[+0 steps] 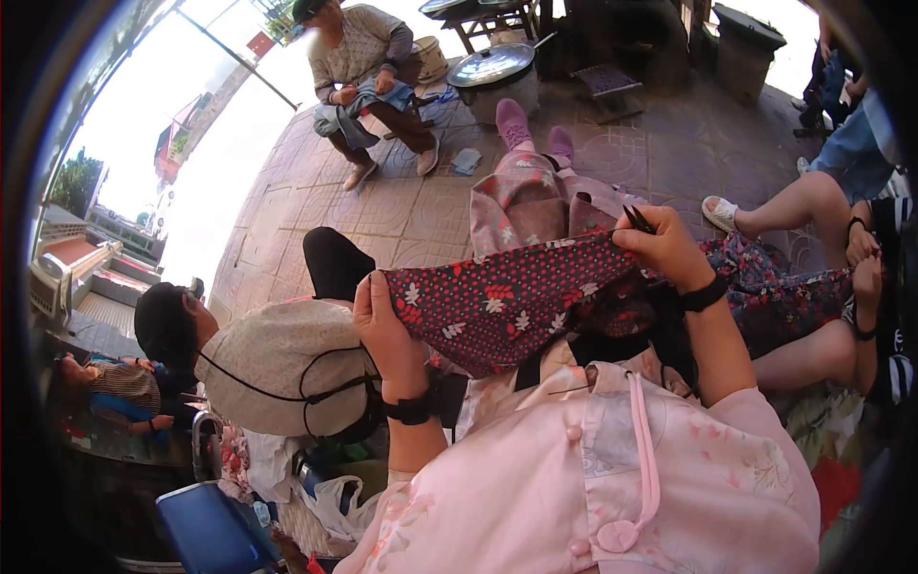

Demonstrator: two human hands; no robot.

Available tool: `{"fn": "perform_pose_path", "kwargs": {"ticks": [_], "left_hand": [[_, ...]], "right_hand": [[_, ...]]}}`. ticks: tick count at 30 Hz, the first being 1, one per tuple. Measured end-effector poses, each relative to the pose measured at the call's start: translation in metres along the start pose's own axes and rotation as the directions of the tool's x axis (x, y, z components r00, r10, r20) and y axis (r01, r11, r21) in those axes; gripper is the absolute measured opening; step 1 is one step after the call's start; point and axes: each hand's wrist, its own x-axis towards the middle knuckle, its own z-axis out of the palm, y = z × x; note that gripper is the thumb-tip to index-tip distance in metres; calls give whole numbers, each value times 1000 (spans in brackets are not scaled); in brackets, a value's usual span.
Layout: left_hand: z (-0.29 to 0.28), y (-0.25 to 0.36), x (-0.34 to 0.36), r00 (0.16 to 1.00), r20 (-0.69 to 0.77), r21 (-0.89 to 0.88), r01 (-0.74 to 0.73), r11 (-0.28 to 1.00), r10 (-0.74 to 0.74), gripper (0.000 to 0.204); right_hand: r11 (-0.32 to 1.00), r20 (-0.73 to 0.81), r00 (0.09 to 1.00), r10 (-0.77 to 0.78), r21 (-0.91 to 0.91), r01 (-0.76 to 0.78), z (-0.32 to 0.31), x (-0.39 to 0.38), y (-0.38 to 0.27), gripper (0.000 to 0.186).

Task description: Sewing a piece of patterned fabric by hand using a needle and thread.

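Note:
A dark floral cloth (507, 311) with red dots and red and white leaves is stretched across my lap. My left hand (385, 320) pinches its left corner between thumb and fingers. At the upper right edge, my right hand (674, 249) grips the same cloth. Two dark pointed tips, apparently small thread snips (638, 220), stick out of the right hand; their handles are hidden in the palm. The cloth's upper edge is pulled nearly straight, and its lower part sags in folds near my pink top (612, 478).
A seated person (359, 77) handles blue cloth across the paving, near a lidded pot (492, 72). Close on my left sits a person in a dark cap (167, 320). To the right, another person's hands (865, 268) hold floral cloth (775, 287). A blue box (215, 531) stands lower left.

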Motion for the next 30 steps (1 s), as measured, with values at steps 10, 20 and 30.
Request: {"fn": "perform_pose_path", "kwargs": {"ticks": [10,20,30], "left_hand": [[36,-61,6,966,203,38,153,988,-157,21],[39,-90,29,960,101,30,260,965,-262,19],[34,-109,42,949,103,104,289,952,-299,17]], "right_hand": [[973,-275,942,190,177,-145,-36,-9,94,23],[928,-334,878,343,263,-263,-32,18,88,27],[862,-220,864,454,353,-363,-42,31,98,16]]}}
